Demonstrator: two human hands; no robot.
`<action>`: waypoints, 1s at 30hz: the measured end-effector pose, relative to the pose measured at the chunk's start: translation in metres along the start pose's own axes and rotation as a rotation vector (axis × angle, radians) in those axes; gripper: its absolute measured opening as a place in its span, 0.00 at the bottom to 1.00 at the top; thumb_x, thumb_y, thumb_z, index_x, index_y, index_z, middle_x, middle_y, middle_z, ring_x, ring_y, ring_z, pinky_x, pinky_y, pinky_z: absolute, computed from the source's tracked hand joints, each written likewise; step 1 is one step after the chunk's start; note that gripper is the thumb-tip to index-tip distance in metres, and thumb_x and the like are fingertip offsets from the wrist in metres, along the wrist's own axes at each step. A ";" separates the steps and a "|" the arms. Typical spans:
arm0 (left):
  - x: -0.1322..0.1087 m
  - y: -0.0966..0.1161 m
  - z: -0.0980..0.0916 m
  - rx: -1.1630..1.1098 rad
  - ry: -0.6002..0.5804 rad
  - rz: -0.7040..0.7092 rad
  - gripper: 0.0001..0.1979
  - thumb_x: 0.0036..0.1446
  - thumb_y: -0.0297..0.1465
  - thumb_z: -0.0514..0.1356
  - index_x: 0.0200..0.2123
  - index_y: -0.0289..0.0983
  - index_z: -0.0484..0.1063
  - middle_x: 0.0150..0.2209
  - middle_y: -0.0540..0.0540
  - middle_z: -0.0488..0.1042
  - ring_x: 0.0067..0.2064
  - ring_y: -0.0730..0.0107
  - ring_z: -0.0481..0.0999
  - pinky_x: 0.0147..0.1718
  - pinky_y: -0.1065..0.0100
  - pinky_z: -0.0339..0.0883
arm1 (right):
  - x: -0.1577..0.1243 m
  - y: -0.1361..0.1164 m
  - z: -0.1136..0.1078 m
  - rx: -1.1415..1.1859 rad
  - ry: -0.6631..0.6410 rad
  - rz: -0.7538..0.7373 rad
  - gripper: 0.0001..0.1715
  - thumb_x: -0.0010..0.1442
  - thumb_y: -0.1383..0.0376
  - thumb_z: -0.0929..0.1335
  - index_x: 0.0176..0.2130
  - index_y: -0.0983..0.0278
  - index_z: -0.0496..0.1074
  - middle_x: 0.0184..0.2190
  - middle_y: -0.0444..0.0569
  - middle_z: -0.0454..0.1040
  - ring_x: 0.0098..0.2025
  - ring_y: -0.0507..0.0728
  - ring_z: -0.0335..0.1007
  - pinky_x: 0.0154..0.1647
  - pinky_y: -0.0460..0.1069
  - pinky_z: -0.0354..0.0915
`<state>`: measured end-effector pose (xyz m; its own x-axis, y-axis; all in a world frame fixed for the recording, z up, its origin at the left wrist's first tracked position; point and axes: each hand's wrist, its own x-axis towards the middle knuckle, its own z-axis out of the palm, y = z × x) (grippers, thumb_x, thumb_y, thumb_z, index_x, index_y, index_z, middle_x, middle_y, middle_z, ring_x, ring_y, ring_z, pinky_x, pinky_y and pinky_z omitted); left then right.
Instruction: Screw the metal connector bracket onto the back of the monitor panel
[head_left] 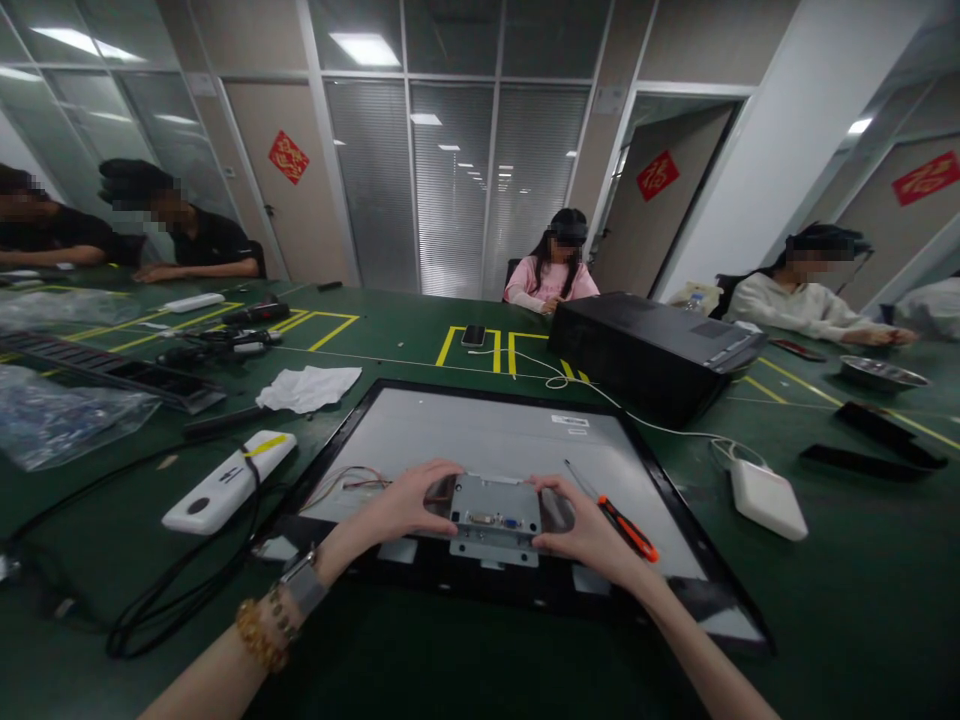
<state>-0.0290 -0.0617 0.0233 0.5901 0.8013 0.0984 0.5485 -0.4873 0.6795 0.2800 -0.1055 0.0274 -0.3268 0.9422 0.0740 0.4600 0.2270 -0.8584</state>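
Note:
Between my two hands is a grey metal housing with a DVI and a blue VGA port [495,505] on the side facing me. My left hand [412,500] grips its left end, thumb at the front and fingers behind. At the opposite end my right hand [574,520] holds it the same way. The housing is over the lower part of a monitor panel [480,430] lying face down with a black frame; whether it touches the panel I cannot tell. Thin wires [349,478] lie left of my left hand. An orange-handled screwdriver [628,528] rests on the panel, right of my right hand.
On the left are a white power strip [229,482], black cables [142,620], crumpled tissue [311,388] and plastic bags [60,420]. A large black case [652,350] stands behind the panel. At right lie a white adapter [769,498] and a metal bowl [881,373]. Several people sit across the table.

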 end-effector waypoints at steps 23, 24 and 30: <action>0.043 -0.004 -0.022 0.083 0.048 0.070 0.29 0.48 0.40 0.70 0.53 0.40 0.69 0.56 0.43 0.70 0.57 0.55 0.69 0.58 0.57 0.60 | 0.036 0.005 -0.019 -0.070 0.022 -0.139 0.20 0.52 0.63 0.71 0.43 0.57 0.62 0.55 0.51 0.70 0.60 0.62 0.63 0.62 0.60 0.55; 0.046 -0.006 -0.022 0.084 0.042 0.064 0.29 0.49 0.40 0.69 0.53 0.39 0.69 0.56 0.42 0.70 0.57 0.55 0.69 0.58 0.57 0.60 | 0.039 0.008 -0.019 -0.074 0.025 -0.140 0.19 0.52 0.62 0.71 0.43 0.57 0.62 0.55 0.51 0.70 0.60 0.63 0.63 0.62 0.60 0.55; 0.054 -0.018 -0.012 0.067 0.010 0.055 0.28 0.54 0.38 0.66 0.56 0.38 0.66 0.58 0.40 0.67 0.58 0.56 0.68 0.58 0.56 0.59 | 0.047 0.025 -0.012 -0.101 0.039 -0.135 0.18 0.54 0.64 0.68 0.45 0.58 0.63 0.52 0.51 0.71 0.56 0.62 0.66 0.58 0.60 0.60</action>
<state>-0.0140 -0.0057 0.0255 0.6146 0.7760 0.1414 0.5543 -0.5525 0.6225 0.2854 -0.0524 0.0157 -0.3600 0.9099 0.2059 0.4956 0.3735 -0.7841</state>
